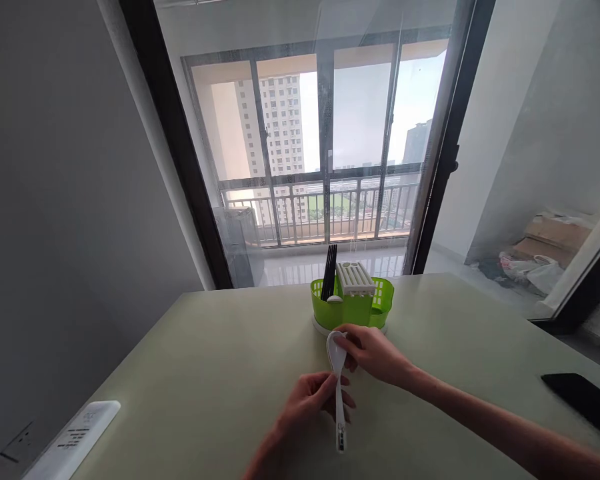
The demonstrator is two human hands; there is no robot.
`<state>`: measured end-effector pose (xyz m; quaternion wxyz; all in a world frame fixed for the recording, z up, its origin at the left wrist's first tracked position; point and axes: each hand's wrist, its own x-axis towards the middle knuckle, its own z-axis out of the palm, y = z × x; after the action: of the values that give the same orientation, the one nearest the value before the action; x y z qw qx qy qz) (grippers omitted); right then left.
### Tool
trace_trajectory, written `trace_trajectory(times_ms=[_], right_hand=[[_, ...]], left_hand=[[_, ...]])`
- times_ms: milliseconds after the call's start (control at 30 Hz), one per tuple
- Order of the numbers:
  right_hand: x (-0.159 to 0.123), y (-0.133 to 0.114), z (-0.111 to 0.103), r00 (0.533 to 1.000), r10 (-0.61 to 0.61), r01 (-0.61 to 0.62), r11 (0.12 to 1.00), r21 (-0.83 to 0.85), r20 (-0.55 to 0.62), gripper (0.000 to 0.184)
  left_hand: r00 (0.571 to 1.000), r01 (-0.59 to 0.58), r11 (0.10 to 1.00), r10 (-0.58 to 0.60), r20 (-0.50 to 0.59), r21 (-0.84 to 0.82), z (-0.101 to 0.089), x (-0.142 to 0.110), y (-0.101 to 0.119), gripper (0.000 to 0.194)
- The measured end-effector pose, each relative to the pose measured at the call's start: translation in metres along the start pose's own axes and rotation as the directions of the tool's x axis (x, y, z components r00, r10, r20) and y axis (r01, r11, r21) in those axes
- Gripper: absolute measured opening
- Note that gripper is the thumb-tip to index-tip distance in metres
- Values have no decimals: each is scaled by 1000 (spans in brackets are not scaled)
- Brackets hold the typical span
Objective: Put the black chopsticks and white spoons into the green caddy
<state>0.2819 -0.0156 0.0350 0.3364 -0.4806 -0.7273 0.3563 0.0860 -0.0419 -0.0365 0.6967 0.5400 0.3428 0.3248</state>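
A white soup spoon (337, 357) is held between both hands above the table, its bowl pointing away from me and its patterned handle end towards me. There may be more than one spoon stacked together; I cannot tell. My left hand (310, 400) pinches the handle just below the bowl. Thumb and fingers of my right hand (370, 350) grip the bowl's right edge. Just beyond the hands stands a green utensil caddy (357, 311) with a white slotted block on top (356, 278). Black chopsticks (329, 272) lean upright in its left compartment, with a white rounded piece (335, 299) at the rim.
The pale green table (220, 353) spreads around the caddy. A white power strip (80, 437) lies at the left edge, and a black flat object (583, 400) at the right. Past the table are a glass door, a balcony, and a cardboard box (555, 237) with plastic bags.
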Motion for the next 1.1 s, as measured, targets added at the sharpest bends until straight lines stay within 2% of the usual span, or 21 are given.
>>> trace_trajectory(times_ms=[133,367,633,867,1100], right_hand=[[-1,-5,-3,998,-52,49,995,-83,-33,40],[-1,-9,-2,993,-73,60,989,-135,-91,37],[-1,-8,-3,994,-28,19,997,-79,-103,28],[3,-2,-5,1000,11,-12,1000,-27,-22,24],[3,-4,-11,998,-53,52,997,-55,-19,31]], left_hand=[[995,-15,1000,13,-97,-11,-2,-1,3,65],[991,7,1000,-10,-132,-22,-5,-1,4,69],[971,-46,990,14,-240,-130,-5,-2,8,55],[977,-27,985,-11,-214,-171,-6,-1,7,48],[975,-19,987,-17,-221,-160,-3,-2,8,51]])
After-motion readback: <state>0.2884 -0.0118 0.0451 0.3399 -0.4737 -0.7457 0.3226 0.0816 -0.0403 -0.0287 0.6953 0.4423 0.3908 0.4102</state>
